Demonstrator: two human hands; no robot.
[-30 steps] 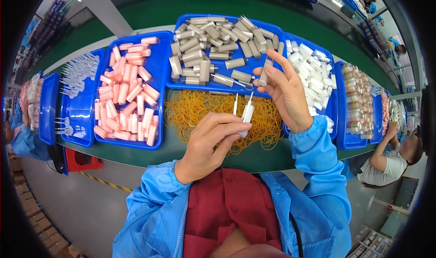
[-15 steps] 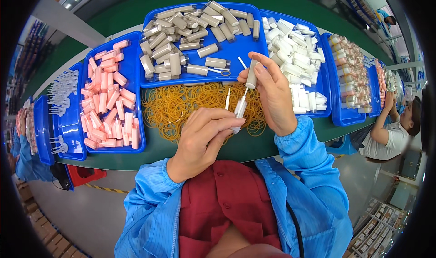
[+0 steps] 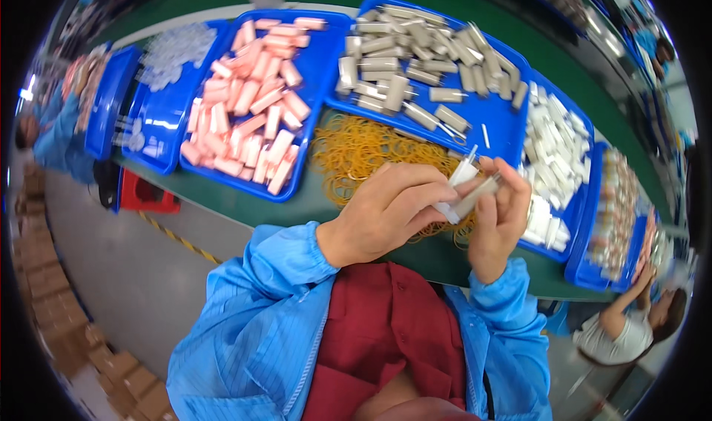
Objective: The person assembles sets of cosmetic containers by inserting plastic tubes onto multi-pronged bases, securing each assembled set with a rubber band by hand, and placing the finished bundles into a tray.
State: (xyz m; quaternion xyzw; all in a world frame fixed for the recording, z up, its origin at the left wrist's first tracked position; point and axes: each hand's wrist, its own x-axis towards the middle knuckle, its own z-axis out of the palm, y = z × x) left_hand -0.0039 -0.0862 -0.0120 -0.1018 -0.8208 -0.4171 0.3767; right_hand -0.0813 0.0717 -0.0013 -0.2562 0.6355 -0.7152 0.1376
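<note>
Hands are meeting close together over the near edge of the green table (image 3: 245, 209), nearer the body than half a second ago, when the right hand was raised higher over the trays. The left hand (image 3: 386, 213) is closing its fingers into a pinch on a small white tube (image 3: 461, 178) with a thin stick at its far end, and the right hand (image 3: 498, 224) is pinching a second slim pale tube (image 3: 475, 197) just beside it; the two pieces are touching or nearly so, though the exact contact is hidden by the fingers. A second ago the right hand was holding its piece up and apart from the left hand's pieces, so the judgement is that the pieces are now being brought together into one bundle.

Just behind the hands a heap of yellow rubber bands (image 3: 363, 150) is lying on the table. Farther off, blue trays are standing side by side: one with pink tubes (image 3: 248, 109) to the left, one with grey tubes (image 3: 415, 72) in the middle, one with white pieces (image 3: 556, 154) to the right. At the far right another person's arm (image 3: 630, 302) is reaching toward a further tray
</note>
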